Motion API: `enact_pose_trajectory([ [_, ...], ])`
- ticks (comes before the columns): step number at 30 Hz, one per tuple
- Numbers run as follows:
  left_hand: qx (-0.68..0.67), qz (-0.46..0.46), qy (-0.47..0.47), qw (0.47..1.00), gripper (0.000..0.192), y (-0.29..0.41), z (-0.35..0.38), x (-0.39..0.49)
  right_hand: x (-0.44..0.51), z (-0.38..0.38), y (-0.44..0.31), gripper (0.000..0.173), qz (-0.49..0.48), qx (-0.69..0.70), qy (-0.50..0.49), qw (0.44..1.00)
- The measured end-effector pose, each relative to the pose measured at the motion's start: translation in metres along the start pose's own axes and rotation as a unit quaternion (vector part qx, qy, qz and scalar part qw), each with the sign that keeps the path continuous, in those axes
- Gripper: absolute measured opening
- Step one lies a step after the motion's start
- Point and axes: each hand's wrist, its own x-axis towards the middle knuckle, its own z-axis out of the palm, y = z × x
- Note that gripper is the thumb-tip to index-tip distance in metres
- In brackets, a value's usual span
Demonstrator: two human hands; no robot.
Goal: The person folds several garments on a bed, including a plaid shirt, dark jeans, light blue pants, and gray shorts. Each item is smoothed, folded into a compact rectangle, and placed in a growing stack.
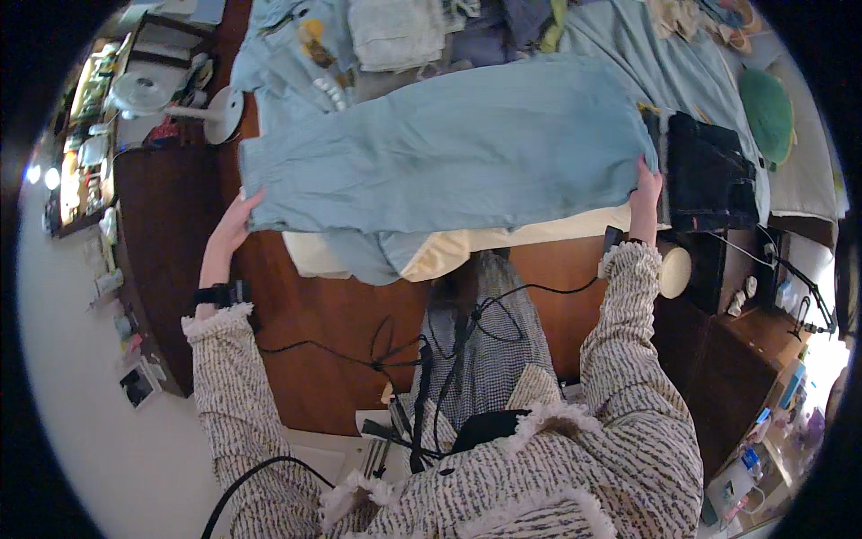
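A light blue pair of trousers [438, 148], apparently folded lengthwise, stretches sideways between my two hands. My left hand [236, 214] grips the lower corner at its gathered waistband end. At the other end, my right hand [646, 188] pinches the lower corner of the cloth. Below its near edge hangs cream and pale blue fabric [441, 255], partly covered by the blue cloth. Just right of my right hand lies a folded dark navy garment [712, 172], possibly jeans.
Beyond the blue cloth, a bed bears a patterned blue sheet [276, 60], folded white cloth [397, 37] and other clothes. A green cushion [768, 118] lies far right. A white fan [219, 114] stands left. Black cables [380, 364] run from my wrists across my front.
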Motion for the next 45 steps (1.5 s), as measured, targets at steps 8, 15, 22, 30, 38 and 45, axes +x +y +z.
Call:
enact_pose_trajectory([
  [8, -0.065, 0.024, 0.005, 0.998, 0.047, -0.037, 0.0, 0.012, -0.234, 0.218, 0.025, 0.055, -0.301, -0.256, -0.322, 0.86],
  [15, -0.095, 0.009, -0.011, 0.995, 0.047, -0.072, -0.009, 0.028, -0.327, 0.26, 0.152, 0.057, -0.23, -0.41, -0.353, 0.809],
  [22, -0.087, 0.021, -0.008, 0.996, 0.048, -0.099, -0.04, 0.046, -0.307, 0.236, 0.149, 0.053, -0.253, -0.419, -0.385, 0.782],
  [30, -0.086, 0.025, 0.004, 0.996, 0.041, -0.14, -0.089, 0.078, -0.346, 0.219, 0.209, 0.051, -0.476, -0.569, -0.309, 0.595],
  [38, -0.097, -0.012, 0.037, 0.995, 0.039, -0.137, -0.079, 0.077, -0.351, 0.21, 0.2, 0.07, -0.353, -0.576, -0.351, 0.648],
  [45, -0.094, 0.065, 0.015, 0.993, 0.046, -0.031, 0.003, 0.005, -0.315, 0.192, 0.126, 0.08, -0.323, -0.465, -0.359, 0.742],
])
